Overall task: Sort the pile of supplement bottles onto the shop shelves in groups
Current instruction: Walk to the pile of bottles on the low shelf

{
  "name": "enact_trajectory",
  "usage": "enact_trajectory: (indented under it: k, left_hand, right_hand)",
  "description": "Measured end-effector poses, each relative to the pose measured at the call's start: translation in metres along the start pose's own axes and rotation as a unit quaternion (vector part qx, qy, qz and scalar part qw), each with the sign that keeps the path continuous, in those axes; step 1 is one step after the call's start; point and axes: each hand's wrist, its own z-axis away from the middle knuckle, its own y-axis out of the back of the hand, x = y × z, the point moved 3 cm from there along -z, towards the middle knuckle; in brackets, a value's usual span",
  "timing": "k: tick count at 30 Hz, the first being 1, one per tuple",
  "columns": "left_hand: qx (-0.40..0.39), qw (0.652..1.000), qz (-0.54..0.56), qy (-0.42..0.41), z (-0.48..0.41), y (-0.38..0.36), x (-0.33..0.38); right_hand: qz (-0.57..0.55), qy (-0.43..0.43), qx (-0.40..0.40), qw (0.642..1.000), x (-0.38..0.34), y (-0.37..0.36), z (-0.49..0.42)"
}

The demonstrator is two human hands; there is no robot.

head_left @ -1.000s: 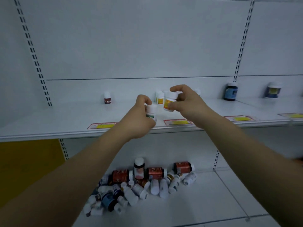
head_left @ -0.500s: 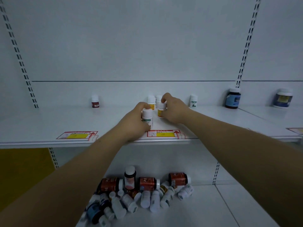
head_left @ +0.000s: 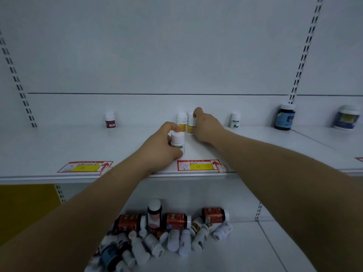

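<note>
Our left hand (head_left: 163, 148) gripped 1 white green-label bottle (head_left: 177, 141), upright, near the front edge of the upper shelf (head_left: 59, 146). Our right hand (head_left: 206, 126) pinched 1 yellow-label bottle (head_left: 191, 124) at the back edge, just beside 1 second yellow bottle (head_left: 181, 121). Also along the back edge we saw 1 red-label bottle (head_left: 110, 120) to the left, 1 small green bottle (head_left: 235, 120) to the right, then 1 blue-label jar (head_left: 284, 117) and 1 far jar (head_left: 346, 117). The pile (head_left: 167, 238) lay on the lower shelf (head_left: 245, 248): 3 big red ones lying down, 1 dark one upright, the rest too jumbled to count.

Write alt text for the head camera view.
Two bare arms reach onto a white shop shelf: the left hand grips a white green-label bottle, the right hand holds a yellow-label bottle farther back. A bottle pile lies below.
</note>
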Motion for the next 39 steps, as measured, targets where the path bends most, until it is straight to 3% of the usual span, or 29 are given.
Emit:
enact_trajectory:
  k: [9, 12, 22, 29, 39]
  left_hand:
    - [-0.040, 0.999, -0.006, -0.004, -0.007, 0.004, 0.001]
    - [-0.051, 0.998, -0.032, -0.004, -0.017, 0.002, 0.012]
    - [-0.083, 0.989, -0.111, -0.048, -0.058, -0.096, 0.083]
    - [-0.064, 0.992, -0.100, -0.034, -0.093, -0.146, 0.107]
    - [-0.011, 0.988, -0.154, -0.001, -0.122, -0.144, 0.092]
  right_hand:
    - [-0.031, -0.038, -0.010, 0.999, 0.003, 0.004, 0.003]
    - [0.015, -0.049, -0.045, 0.998, 0.020, 0.025, 0.015]
    - [0.097, -0.121, -0.183, 0.971, 0.165, 0.076, 0.054]
    - [0.154, -0.074, -0.253, 0.952, 0.217, 0.068, 0.052]
    - [0.131, -0.049, -0.266, 0.954, 0.221, 0.059, 0.049]
